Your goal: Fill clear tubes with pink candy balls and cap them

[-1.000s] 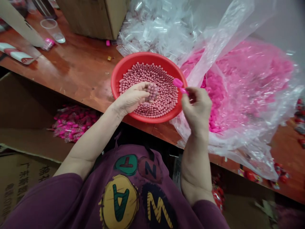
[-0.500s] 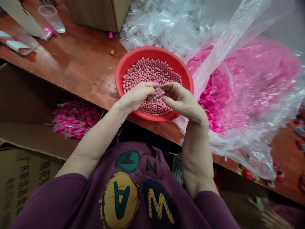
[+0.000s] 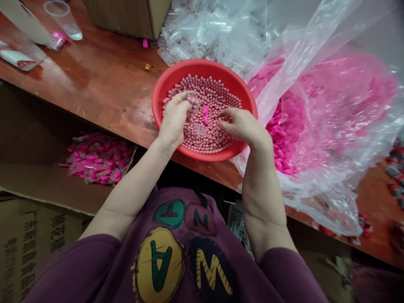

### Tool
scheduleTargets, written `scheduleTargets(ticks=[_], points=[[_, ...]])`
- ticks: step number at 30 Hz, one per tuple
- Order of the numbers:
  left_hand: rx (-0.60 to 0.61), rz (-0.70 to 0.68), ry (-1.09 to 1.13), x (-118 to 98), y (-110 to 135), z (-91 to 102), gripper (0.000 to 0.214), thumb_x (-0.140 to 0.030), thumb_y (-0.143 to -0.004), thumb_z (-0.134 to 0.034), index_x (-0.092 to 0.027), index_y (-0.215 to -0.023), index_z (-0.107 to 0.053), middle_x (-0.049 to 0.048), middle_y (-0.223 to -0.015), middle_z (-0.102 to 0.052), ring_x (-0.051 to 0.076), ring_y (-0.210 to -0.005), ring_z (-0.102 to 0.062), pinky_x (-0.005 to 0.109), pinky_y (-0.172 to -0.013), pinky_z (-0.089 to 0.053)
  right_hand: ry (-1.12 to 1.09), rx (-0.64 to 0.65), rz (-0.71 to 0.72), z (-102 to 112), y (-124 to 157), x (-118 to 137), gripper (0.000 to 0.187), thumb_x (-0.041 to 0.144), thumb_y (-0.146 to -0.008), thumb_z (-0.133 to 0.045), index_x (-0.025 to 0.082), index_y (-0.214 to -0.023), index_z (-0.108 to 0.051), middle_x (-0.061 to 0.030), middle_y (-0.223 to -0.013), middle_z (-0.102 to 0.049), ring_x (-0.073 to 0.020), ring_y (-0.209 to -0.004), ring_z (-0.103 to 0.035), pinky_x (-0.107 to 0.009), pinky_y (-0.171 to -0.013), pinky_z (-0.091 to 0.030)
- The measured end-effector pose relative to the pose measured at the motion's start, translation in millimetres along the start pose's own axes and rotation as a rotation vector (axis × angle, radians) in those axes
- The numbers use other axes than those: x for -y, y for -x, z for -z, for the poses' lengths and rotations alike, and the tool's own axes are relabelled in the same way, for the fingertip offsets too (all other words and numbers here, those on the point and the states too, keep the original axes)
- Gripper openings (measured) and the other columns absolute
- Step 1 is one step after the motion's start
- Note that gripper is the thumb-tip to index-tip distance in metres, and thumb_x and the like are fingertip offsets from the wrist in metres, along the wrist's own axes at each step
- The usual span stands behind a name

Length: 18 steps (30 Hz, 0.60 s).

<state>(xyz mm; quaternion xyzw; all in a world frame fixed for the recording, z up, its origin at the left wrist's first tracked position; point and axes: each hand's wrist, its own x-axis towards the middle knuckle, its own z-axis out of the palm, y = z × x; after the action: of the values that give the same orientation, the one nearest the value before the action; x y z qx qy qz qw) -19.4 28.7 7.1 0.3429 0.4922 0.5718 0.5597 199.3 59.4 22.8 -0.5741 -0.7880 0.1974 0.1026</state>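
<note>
A red bowl [image 3: 158, 90] holds many small round pink balls [image 3: 217, 97]. Over its left side, my left hand [image 3: 175, 115] is closed on a small clear plastic container [image 3: 193, 104] with pink balls showing through its wall. My right hand [image 3: 241, 124] hovers above the right part of the bowl, fingers bent and apart, with nothing visible in them. Between the hands, a bright pink cap [image 3: 205, 114] lies on the balls. A second clear plastic piece [image 3: 198, 130] rests on the balls just below it.
Clear containers [image 3: 217, 29] are heaped behind the bowl. On the right, a clear plastic bag [image 3: 334, 101] bulges with pink pieces. Filled pink-capped packs [image 3: 99, 160] lie in a cardboard box [image 3: 47, 176] below the table edge. A plastic cup [image 3: 65, 19] stands at far left.
My hands have moved apart. The left shifted left and up with the clear container, and the right has drawn away from it. The pink cap and a clear piece now show on the balls.
</note>
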Motion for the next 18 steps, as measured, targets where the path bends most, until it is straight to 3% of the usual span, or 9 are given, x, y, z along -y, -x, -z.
scheduleTargets(ticks=[2, 6, 10, 15, 18], points=[[-0.003, 0.007, 0.041, 0, 1, 0.3, 0.040, -0.007, -0.084, -0.049, -0.019, -0.119, -0.066, 0.0061, -0.111, -0.075, 0.015, -0.093, -0.068, 0.026, -0.075, -0.050, 0.084, -0.062, -0.064, -8, -28, 2, 0.013, 0.024, -0.097, -0.067, 0.024, -0.087, -0.075, -0.0126, -0.096, -0.083, -0.0336, -0.096, -0.076, -0.049, -0.098, -0.061], [0.034, 0.008, 0.147, 0, 4, -1.8, 0.026, -0.007, -0.090, -0.054, -0.020, -0.108, -0.067, 0.0056, -0.109, -0.078, 0.013, -0.086, -0.067, 0.023, -0.070, -0.050, 0.153, 0.032, -0.205, -34, -65, 10, 0.021, 0.036, -0.101, -0.071, 0.019, -0.091, -0.076, -0.0205, -0.098, -0.082, -0.0389, -0.101, -0.076, -0.050, -0.098, -0.062], [0.085, 0.015, 0.186, 0, 5, -4.1, 0.017, -0.005, -0.095, -0.059, -0.019, -0.098, -0.069, 0.0036, -0.098, -0.077, 0.011, -0.081, -0.064, 0.021, -0.069, -0.049, 0.207, 0.040, -0.143, -48, -63, 16, 0.022, 0.029, -0.104, -0.063, 0.015, -0.111, -0.078, -0.0240, -0.121, -0.083, -0.0393, -0.112, -0.077, -0.049, -0.101, -0.061], [0.159, 0.085, 0.253, -5, 9, -5.3, 0.025, 0.003, -0.096, -0.059, -0.017, -0.094, -0.073, -0.0002, -0.085, -0.072, 0.009, -0.075, -0.060, 0.018, -0.067, -0.046, 0.066, -0.082, -0.060, -39, -55, 15, 0.015, 0.024, -0.102, -0.063, 0.018, -0.100, -0.077, -0.0140, -0.110, -0.086, -0.0296, -0.099, -0.076, -0.039, -0.096, -0.060], [0.175, 0.160, 0.264, -10, 11, -5.7, 0.022, 0.001, -0.102, -0.058, -0.017, -0.097, -0.071, 0.0011, -0.088, -0.075, 0.009, -0.073, -0.063, 0.020, -0.065, -0.046, 0.006, -0.089, -0.064, -38, -53, 14, 0.011, 0.021, -0.101, -0.065, 0.017, -0.103, -0.075, -0.0132, -0.110, -0.086, -0.0283, -0.098, -0.076, -0.037, -0.094, -0.059]])
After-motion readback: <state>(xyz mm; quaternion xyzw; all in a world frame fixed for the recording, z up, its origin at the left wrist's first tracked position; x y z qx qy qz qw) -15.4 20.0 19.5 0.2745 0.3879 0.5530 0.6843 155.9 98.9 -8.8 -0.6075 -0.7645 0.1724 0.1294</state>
